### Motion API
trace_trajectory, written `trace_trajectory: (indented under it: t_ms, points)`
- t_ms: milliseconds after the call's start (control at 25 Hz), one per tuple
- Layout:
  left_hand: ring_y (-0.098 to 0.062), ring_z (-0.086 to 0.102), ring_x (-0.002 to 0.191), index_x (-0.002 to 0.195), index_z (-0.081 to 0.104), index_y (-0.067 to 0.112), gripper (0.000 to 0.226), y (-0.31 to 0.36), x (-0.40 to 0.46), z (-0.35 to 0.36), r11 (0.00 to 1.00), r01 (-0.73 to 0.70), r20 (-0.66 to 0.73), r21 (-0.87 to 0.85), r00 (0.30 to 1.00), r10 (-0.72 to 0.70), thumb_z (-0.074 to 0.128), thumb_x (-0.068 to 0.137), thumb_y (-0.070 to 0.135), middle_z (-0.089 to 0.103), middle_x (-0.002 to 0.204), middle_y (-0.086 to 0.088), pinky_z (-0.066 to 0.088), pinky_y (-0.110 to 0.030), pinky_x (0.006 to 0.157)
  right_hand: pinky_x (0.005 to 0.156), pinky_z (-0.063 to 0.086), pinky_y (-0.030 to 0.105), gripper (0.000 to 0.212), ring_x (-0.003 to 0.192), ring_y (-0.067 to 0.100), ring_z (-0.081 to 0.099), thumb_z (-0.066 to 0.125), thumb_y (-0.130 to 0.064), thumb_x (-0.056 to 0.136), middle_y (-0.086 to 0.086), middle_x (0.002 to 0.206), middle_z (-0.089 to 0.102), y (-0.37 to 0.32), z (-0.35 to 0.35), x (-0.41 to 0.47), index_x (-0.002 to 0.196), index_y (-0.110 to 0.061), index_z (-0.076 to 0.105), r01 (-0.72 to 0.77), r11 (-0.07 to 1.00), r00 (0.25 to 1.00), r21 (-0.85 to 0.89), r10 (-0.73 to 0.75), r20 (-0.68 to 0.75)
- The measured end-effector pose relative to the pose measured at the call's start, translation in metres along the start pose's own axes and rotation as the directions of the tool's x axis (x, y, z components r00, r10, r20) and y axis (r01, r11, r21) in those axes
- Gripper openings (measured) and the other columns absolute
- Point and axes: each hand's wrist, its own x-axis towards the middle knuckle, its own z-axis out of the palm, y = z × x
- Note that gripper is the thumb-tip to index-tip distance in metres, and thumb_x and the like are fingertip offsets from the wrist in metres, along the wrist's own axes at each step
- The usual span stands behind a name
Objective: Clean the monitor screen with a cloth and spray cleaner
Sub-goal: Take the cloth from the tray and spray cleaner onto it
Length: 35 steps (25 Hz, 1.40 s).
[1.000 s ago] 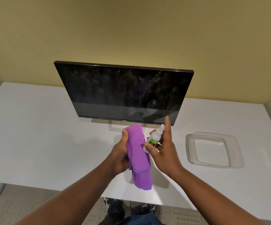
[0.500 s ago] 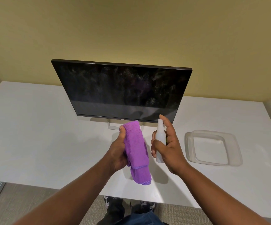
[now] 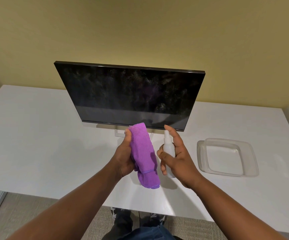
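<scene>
Both hands are raised above the white surface (image 3: pixel 36 139), just in front of the monitor (image 3: pixel 129 94), and each carries one tool for the job. The left hand (image 3: pixel 124 158) has its fingers closed around a folded purple microfibre cloth (image 3: pixel 144 158), thumb pinning the top so that a flat face is turned toward the bottle — a hold that looks meant to catch the spray. The right hand (image 3: pixel 176 158) wraps a small white spray bottle (image 3: pixel 168 145), held upright with the index finger lifted over the nozzle, seemingly ready to press; the nozzle sits just beside the cloth, not touching it. Wetting the cloth and not the glass would keep liquid from running into the lower bezel. The dark screen stands tilted back and is speckled with pale dust and smudges — no wiped patch shows, so the wiping step appears not yet begun. A clear plastic tray (image 3: pixel 251 163) lies to the right, well apart from the hands.
</scene>
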Motion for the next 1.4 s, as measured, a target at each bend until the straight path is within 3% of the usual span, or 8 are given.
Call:
trace_trajectory:
  t_ms: [80, 160, 280, 440, 520, 600, 720, 1400]
  points:
    - [-0.028, 0.079, 0.091, 0.112, 0.077, 0.025, 0.071, 0.005, 0.001, -0.002, 0.999, -0.039, 0.017, -0.016, 0.999, 0.039, 0.047, 0.077, 0.079, 0.078, 0.106, -0.013, 0.061, -0.044, 0.076, 0.087, 0.059, 0.034, 0.077, 0.098, 0.006, 0.067, 0.064, -0.035, 0.092, -0.032, 0.149, 0.034, 0.001, 0.000, -0.004, 0.147, -0.068, 0.019, 0.062, 0.985, 0.998, -0.163, -0.060, 0.019]
    - [-0.028, 0.078, 0.093, 0.108, 0.080, 0.026, 0.067, 0.011, 0.002, -0.004, 0.997, -0.067, 0.043, -0.040, 0.997, 0.069, 0.048, 0.079, 0.078, 0.077, 0.107, -0.012, 0.060, -0.044, 0.077, 0.110, 0.034, 0.017, 0.081, 0.132, -0.017, 0.039, 0.054, -0.044, 0.085, -0.053, 0.149, 0.013, 0.002, 0.001, -0.007, 0.146, -0.071, 0.009, 0.111, 0.950, 0.992, -0.293, -0.088, 0.092]
    - [-0.027, 0.078, 0.094, 0.105, 0.081, 0.028, 0.063, 0.017, 0.002, -0.005, 0.993, -0.097, 0.055, -0.061, 0.993, 0.100, 0.049, 0.080, 0.076, 0.077, 0.106, -0.011, 0.060, -0.044, 0.080, 0.105, 0.016, 0.003, 0.078, 0.132, -0.032, 0.013, 0.054, -0.055, 0.094, -0.057, 0.145, 0.005, 0.006, 0.003, -0.010, 0.145, -0.071, -0.002, 0.128, 0.903, 0.988, -0.411, -0.079, 0.134]
    - [-0.027, 0.078, 0.093, 0.105, 0.081, 0.029, 0.062, 0.018, 0.001, -0.004, 0.991, -0.113, 0.048, -0.069, 0.992, 0.116, 0.045, 0.085, 0.075, 0.077, 0.107, -0.012, 0.061, -0.044, 0.078, 0.100, 0.021, -0.004, 0.071, 0.124, -0.033, 0.027, 0.053, -0.059, 0.089, -0.062, 0.137, 0.020, -0.002, 0.006, -0.015, 0.143, -0.074, 0.009, 0.121, 0.883, 0.992, -0.454, -0.091, 0.088]
    - [-0.027, 0.078, 0.094, 0.106, 0.081, 0.028, 0.062, 0.016, 0.001, -0.003, 0.991, -0.117, 0.030, -0.069, 0.992, 0.119, 0.043, 0.088, 0.074, 0.078, 0.109, -0.012, 0.061, -0.044, 0.077, 0.095, 0.033, -0.001, 0.070, 0.119, -0.022, 0.044, 0.051, -0.049, 0.087, -0.053, 0.136, 0.038, -0.004, 0.007, -0.019, 0.144, -0.071, 0.017, 0.152, 0.880, 0.988, -0.451, -0.122, 0.094]
    - [-0.026, 0.079, 0.092, 0.104, 0.081, 0.029, 0.061, 0.014, 0.001, -0.003, 0.990, -0.120, 0.010, -0.073, 0.993, 0.121, 0.043, 0.088, 0.075, 0.078, 0.108, -0.011, 0.061, -0.043, 0.075, 0.095, 0.048, 0.020, 0.071, 0.110, 0.000, 0.058, 0.049, -0.044, 0.086, -0.027, 0.135, 0.056, 0.000, 0.008, -0.022, 0.149, -0.063, 0.022, 0.150, 0.863, 0.988, -0.482, -0.107, 0.114]
    - [-0.024, 0.079, 0.092, 0.098, 0.082, 0.034, 0.060, 0.012, 0.002, -0.003, 0.990, -0.126, -0.001, -0.068, 0.992, 0.127, 0.040, 0.091, 0.076, 0.080, 0.104, -0.007, 0.061, -0.043, 0.075, 0.086, 0.052, 0.037, 0.072, 0.095, 0.016, 0.058, 0.042, -0.044, 0.084, -0.004, 0.122, 0.063, 0.007, 0.011, -0.026, 0.152, -0.055, 0.022, 0.146, 0.826, 0.988, -0.545, -0.096, 0.119]
    - [-0.024, 0.080, 0.088, 0.101, 0.081, 0.032, 0.059, 0.003, 0.005, -0.006, 0.987, -0.141, -0.032, -0.077, 0.990, 0.139, 0.038, 0.098, 0.072, 0.079, 0.104, -0.007, 0.062, -0.044, 0.076, 0.077, 0.035, 0.025, 0.069, 0.080, 0.002, 0.043, 0.045, -0.034, 0.088, -0.010, 0.116, 0.055, 0.008, 0.021, -0.033, 0.148, -0.054, 0.019, 0.142, 0.793, 0.988, -0.593, -0.074, 0.137]
